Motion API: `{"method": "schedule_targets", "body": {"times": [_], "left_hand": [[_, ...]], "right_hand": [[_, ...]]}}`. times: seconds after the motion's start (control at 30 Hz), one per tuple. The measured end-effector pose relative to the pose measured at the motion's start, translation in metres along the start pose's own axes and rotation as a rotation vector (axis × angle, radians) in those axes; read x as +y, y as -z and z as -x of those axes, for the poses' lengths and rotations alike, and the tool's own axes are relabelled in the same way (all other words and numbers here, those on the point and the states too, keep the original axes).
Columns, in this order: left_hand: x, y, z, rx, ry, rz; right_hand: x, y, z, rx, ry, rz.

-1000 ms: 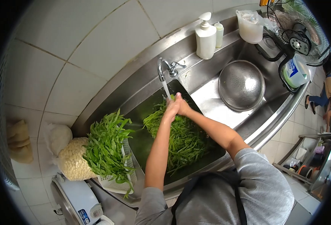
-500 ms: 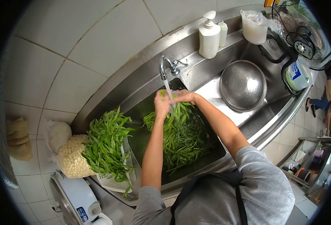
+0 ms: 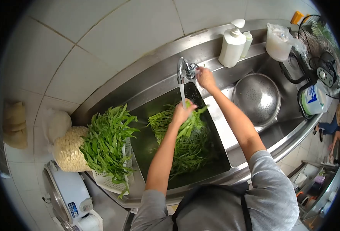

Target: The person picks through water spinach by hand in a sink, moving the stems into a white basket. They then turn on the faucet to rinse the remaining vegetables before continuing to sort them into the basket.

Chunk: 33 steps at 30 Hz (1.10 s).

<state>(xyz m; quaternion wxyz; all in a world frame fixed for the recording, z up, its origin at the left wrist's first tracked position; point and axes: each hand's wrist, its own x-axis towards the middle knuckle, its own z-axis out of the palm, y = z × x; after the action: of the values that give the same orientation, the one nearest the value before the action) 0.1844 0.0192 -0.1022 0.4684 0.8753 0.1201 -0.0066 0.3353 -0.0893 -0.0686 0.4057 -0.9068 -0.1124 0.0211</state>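
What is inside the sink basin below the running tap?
Inside the sink basin lies a heap of leafy green stalks; the left hand grips a bunch under the stream. The basin floor beneath the heap is hidden.

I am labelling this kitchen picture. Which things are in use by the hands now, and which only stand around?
In use:
left hand gripping a bunch of greens under the water stream
right hand at the tap
sink holding more greens

Standing around:
white basket of greens
soap dispenser
metal colander
fan
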Motion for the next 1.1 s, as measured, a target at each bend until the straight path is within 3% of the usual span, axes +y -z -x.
{"method": "schedule_targets", "body": {"times": [0.03,0.07,0.17,0.27,0.33,0.4,0.47,0.53,0.57,0.6,0.63,0.67,0.73,0.8,0.87,0.9,1.0,1.1], "left_hand": [[0.023,0.002,0.001,-0.076,0.057,-0.091],[0.042,0.007,0.000,-0.154,0.115,-0.182],[0.034,0.014,-0.006,-0.194,0.005,-0.055],[0.023,0.026,-0.005,-0.246,-0.011,0.209],[0.031,0.036,0.000,-0.167,-0.027,0.118],[0.039,0.048,0.011,-0.039,-0.032,0.015],[0.034,0.055,0.022,0.050,-0.055,0.034],[0.031,0.064,0.033,0.349,0.093,-0.078],[0.026,0.066,0.041,0.370,0.181,-0.139],[0.016,0.062,0.052,0.387,0.076,-0.240],[0.019,0.061,0.065,0.243,0.139,-0.309],[0.007,0.050,0.076,0.316,-0.070,-0.435],[0.001,0.045,0.092,0.354,-0.102,-0.508],[-0.001,0.044,0.109,0.473,-0.031,-0.308],[0.038,0.071,0.135,0.533,0.262,0.238],[0.022,0.066,0.136,0.734,0.099,0.407],[0.029,0.097,0.166,0.888,-0.017,0.526],[0.039,0.140,0.214,1.065,-0.093,0.526]], "right_hand": [[0.009,-0.004,-0.011,0.153,0.096,0.062],[0.020,-0.011,-0.024,0.148,0.152,0.151],[0.047,-0.022,-0.062,-0.232,0.132,0.168],[0.042,-0.009,-0.075,-0.276,0.124,0.196],[0.032,-0.003,-0.087,-0.303,-0.023,0.018],[0.014,0.017,-0.083,-0.347,-0.337,-0.445],[0.019,0.021,-0.069,-0.276,-0.407,-0.830],[0.021,0.011,-0.024,0.006,-0.216,-0.837],[0.020,0.006,0.009,0.060,0.014,-0.652],[0.018,-0.001,0.044,-0.029,0.114,-0.430],[0.001,-0.007,0.097,-0.131,0.283,-0.531],[0.007,-0.027,0.127,-0.336,0.421,-0.517],[-0.010,-0.030,0.179,-0.543,0.884,-0.226],[-0.022,-0.052,0.202,-0.577,0.708,-0.371],[-0.038,-0.066,0.207,-0.380,0.892,-0.308],[-0.056,-0.063,0.213,-0.376,0.888,-0.275],[-0.104,-0.057,0.220,-0.363,0.965,-0.258],[-0.169,-0.042,0.218,-0.383,1.221,-0.139]]}}
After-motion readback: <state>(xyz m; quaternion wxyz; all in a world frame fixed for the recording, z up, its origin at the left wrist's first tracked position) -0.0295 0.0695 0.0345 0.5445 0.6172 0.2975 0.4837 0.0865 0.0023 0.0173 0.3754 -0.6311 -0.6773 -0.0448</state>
